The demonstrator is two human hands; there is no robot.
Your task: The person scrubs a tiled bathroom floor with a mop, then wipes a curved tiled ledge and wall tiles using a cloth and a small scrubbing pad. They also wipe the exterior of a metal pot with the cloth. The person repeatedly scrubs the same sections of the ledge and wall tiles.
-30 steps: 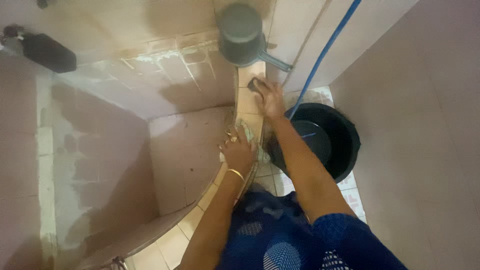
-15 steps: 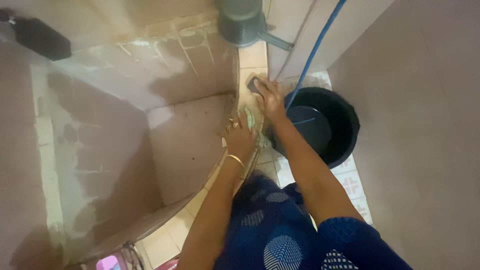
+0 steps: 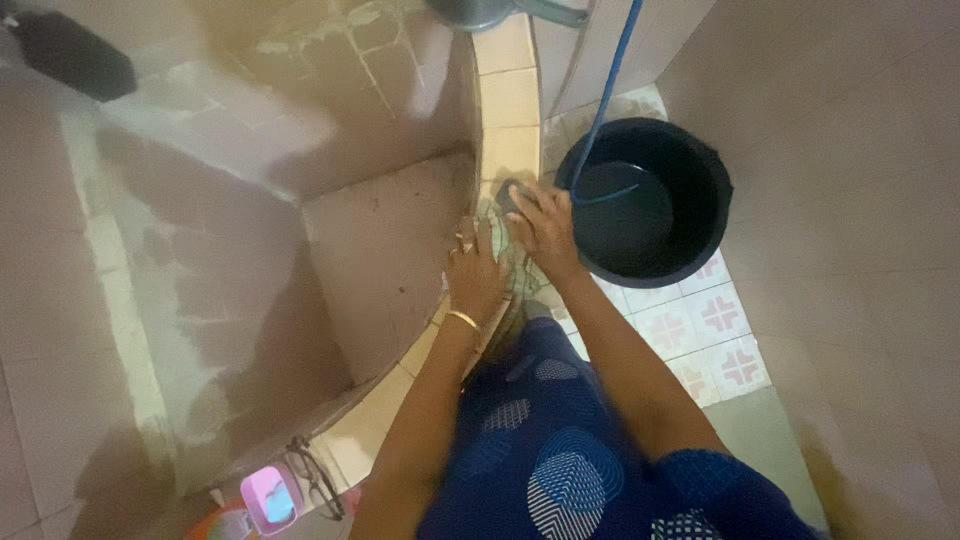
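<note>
Head cam, right hand (image 3: 545, 228) gripping dark scrubber (image 3: 510, 195) on tiled ledge (image 3: 507, 100), left hand (image 3: 476, 275) flat beside, open, bucket (image 3: 705, 165) nearby.

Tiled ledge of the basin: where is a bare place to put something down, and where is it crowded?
The ledge is bare beyond the right hand with its dark scrubber, up toward the grey dipper. Patterned floor tiles below the black bucket are bare too. Both hands, the left hand included, crowd the ledge's bend.

Glossy black plastic bucket (image 3: 690, 215), smooth glazed ledge tiles (image 3: 508, 95), rough stained basin floor (image 3: 385, 250).
</note>
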